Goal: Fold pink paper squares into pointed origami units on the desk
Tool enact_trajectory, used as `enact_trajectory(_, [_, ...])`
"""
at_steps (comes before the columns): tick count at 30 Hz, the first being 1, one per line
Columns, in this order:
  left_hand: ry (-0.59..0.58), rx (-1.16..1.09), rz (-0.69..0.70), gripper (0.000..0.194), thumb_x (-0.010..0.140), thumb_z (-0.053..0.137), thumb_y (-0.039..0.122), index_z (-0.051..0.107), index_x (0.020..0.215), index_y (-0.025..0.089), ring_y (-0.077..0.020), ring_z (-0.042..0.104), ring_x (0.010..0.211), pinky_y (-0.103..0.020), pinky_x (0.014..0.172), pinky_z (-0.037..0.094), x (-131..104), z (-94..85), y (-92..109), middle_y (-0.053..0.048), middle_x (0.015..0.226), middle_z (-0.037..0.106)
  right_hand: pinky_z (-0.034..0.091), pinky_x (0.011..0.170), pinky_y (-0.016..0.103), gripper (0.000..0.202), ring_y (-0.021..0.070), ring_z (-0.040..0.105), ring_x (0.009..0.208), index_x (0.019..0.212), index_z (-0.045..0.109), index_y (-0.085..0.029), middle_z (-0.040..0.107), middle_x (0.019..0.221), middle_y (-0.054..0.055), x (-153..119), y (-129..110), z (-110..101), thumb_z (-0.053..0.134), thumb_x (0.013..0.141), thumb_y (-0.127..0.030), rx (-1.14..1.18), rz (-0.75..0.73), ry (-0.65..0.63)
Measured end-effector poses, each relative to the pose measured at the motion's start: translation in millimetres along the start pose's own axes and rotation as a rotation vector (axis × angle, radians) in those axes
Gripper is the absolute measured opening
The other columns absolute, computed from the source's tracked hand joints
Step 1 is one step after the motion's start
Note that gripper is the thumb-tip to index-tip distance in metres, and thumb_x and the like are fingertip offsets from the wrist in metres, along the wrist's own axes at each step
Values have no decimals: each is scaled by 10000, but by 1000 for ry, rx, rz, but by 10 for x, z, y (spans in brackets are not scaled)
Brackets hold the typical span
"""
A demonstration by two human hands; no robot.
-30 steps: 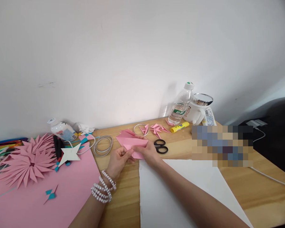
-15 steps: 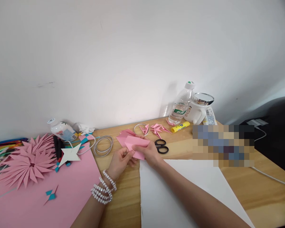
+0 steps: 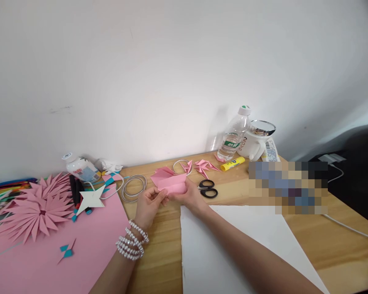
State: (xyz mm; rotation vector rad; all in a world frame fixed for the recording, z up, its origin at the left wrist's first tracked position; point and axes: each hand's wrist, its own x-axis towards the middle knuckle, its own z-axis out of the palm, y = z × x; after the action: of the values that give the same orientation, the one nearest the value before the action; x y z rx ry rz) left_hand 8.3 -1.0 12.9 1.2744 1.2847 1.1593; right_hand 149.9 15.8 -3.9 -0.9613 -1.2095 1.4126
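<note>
Two bare hands share one folded pink paper (image 3: 177, 187) — the left hand (image 3: 147, 206) pinching its near left corner between thumb and fingers, the right hand (image 3: 194, 199) gripping its right side with the thumb along the near edge. The paper is smooth and creased lengthwise, held over the table (image 3: 159, 261) near its middle; more pink paper (image 3: 161, 174) shows just beyond. Several strands of round, glossy beads (image 3: 130, 249) circle the left wrist.

To the left are two spiky pink paper rosettes (image 3: 38, 212), overlapping, and one pale four-pointed star (image 3: 92, 197), with one cable coil (image 3: 144, 188) nearer the hands. To the right: one pair of black-handled scissors (image 3: 209, 192), one yellow glue stick (image 3: 232, 164), one clear plastic bottle (image 3: 232, 141) and one white mug (image 3: 254, 148) — glossy, rimmed with shiny metal. One flat white sheet (image 3: 223, 257) lies near right.
</note>
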Motion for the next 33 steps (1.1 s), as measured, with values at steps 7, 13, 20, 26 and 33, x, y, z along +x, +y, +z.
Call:
enact_trajectory(7, [-26,8,-98,159,595,668,226,589,688,125,-123,578,500,-227,512,474,16,-24,67,-8,539,633,476,659,285,498,195,584,776,1013,533,-152,638,856,36,10,-22,14,657,530,-156,-29,22,-4])
enact_trajectory(13, [-6,-45,-119,225,577,665,204,563,761,125,-161,621,510,-273,513,523,38,-67,55,-19,568,653,475,661,281,480,198,579,795,985,549,-149,639,876,43,9,-70,1,667,520,-147,3,57,-42])
enact_trajectory(20, [-81,-94,-97,254,640,631,266,561,838,123,-187,645,579,-315,574,539,46,-100,59,-45,640,679,465,689,280,451,196,569,834,977,551,-156,628,920,45,10,-46,-15,662,540,-151,31,50,-47])
enact_trajectory(26, [31,10,-81,234,581,698,271,601,733,121,-153,608,508,-270,540,516,50,-83,53,-20,558,652,460,643,248,528,169,567,778,1042,505,-166,617,882,31,22,20,-33,665,540,-143,-8,17,-48])
enact_trajectory(33, [211,-104,-68,298,559,708,246,631,818,119,-114,572,502,-235,527,494,91,-136,51,-11,644,667,458,742,304,510,140,601,727,1077,456,-182,622,790,10,36,91,-48,647,605,-168,169,28,-164])
